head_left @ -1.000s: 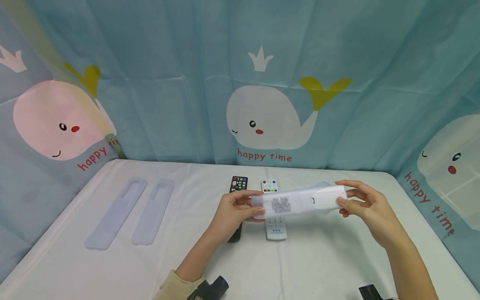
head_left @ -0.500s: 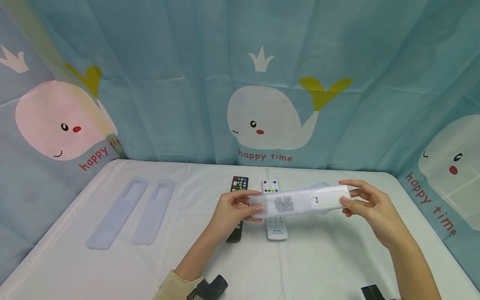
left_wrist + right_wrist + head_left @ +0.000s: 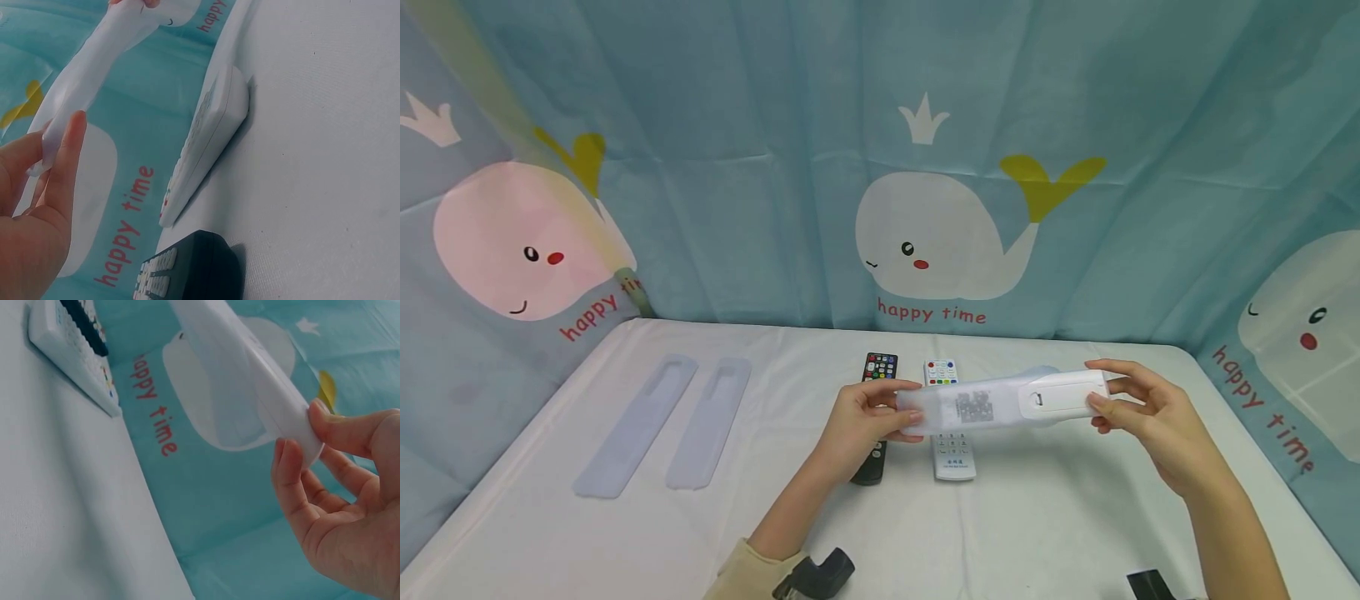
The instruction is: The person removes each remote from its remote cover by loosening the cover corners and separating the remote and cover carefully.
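The worktop point(image 3: 1045, 517) spreads white in front of me under the whale-print curtain point(image 3: 775, 150). At its left lie two spare silicone sleeves point(image 3: 662, 421), side by side. Above the middle I hold a white remote point(image 3: 1063, 394) partly inside a translucent cover point(image 3: 962, 407), both off the surface and level. My left hand point(image 3: 861, 417) pinches the cover's end between thumb and fingers; my right hand point(image 3: 1138, 412) grips the remote's bare end with curled fingers. Beneath them lie a black remote point(image 3: 874, 450) and a second white remote point(image 3: 953, 454), just beside each other.
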{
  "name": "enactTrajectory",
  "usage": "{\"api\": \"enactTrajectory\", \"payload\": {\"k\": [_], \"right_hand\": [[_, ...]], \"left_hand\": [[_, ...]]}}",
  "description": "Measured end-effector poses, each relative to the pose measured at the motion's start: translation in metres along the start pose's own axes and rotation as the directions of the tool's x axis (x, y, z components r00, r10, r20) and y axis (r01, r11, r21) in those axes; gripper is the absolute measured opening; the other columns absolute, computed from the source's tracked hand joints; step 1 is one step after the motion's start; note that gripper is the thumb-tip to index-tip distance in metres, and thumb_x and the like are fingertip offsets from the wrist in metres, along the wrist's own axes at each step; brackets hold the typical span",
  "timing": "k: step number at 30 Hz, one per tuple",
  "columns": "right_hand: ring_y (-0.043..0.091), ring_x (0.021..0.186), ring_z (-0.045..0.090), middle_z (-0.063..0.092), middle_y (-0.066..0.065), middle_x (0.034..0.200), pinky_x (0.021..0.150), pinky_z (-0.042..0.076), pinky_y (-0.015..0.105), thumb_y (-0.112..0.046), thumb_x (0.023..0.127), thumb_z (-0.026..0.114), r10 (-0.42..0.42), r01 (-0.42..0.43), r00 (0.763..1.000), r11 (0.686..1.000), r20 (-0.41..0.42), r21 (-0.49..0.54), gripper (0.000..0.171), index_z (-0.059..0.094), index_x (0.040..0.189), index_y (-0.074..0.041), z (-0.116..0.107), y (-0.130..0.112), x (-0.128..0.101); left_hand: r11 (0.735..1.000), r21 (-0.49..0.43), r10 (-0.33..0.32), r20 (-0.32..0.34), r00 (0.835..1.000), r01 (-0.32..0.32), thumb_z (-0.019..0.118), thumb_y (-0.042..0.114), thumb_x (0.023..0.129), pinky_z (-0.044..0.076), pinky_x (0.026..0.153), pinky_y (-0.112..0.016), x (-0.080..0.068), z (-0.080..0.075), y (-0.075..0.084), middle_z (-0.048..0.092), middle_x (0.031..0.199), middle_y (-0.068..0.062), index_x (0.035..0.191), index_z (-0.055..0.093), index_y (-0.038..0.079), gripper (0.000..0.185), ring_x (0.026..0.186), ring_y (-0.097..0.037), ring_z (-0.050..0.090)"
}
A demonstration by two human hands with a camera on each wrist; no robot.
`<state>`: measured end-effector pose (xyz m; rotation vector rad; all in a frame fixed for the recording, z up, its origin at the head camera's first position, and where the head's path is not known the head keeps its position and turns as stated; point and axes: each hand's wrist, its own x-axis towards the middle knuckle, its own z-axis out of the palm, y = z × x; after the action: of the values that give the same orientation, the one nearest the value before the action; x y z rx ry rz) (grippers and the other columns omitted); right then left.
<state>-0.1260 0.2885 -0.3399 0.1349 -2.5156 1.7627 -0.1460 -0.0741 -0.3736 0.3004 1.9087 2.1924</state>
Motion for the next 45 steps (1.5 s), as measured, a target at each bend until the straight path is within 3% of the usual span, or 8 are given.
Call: {"api": "enactTrajectory", "payload": {"k": [11, 27, 45], "right_hand": [[0.016, 0.077, 0.073, 0.069, -0.004, 0.101, 0.069, 0.061, 0.023, 0.001, 0.1, 0.069, -0.026, 0.024, 1.0, 0.997, 0.015, 0.067, 0.04, 0.071, 0.128, -0.028, -0.004, 0.0, 0.0], [0.012, 0.078, 0.073, 0.068, -0.009, 0.101, 0.07, 0.061, 0.022, -0.003, 0.101, 0.07, -0.012, 0.012, 1.0, 1.0, -0.015, -0.001, 0.039, 0.069, 0.127, -0.032, -0.007, 0.001, 0.001], [0.012, 0.077, 0.072, 0.069, -0.009, 0.102, 0.069, 0.061, 0.021, 0.001, 0.099, 0.07, -0.023, 0.025, 0.999, 0.998, -0.033, 0.064, 0.041, 0.071, 0.125, -0.03, -0.014, 0.003, 0.001]], "left_hand": [[1.0, -0.001, -0.009, -0.001, 1.0, 0.009, 0.074, -0.013, 0.09, 0.066, 0.077, -0.043, 0.001, -0.001, 0.0, 0.05, 0.094, -0.007, 0.13, 0.068, -0.01, 0.04, 0.082, -0.012, 0.074], [1.0, 0.001, -0.017, -0.013, 1.0, 0.017, 0.073, -0.013, 0.091, 0.066, 0.078, -0.043, 0.001, -0.005, 0.001, 0.05, 0.097, -0.009, 0.132, 0.068, -0.009, 0.041, 0.085, -0.015, 0.074], [1.0, 0.006, -0.004, -0.009, 1.0, 0.004, 0.073, -0.013, 0.091, 0.066, 0.078, -0.043, 0.001, -0.009, 0.001, 0.049, 0.094, -0.008, 0.131, 0.065, -0.013, 0.041, 0.085, -0.015, 0.073]]}}
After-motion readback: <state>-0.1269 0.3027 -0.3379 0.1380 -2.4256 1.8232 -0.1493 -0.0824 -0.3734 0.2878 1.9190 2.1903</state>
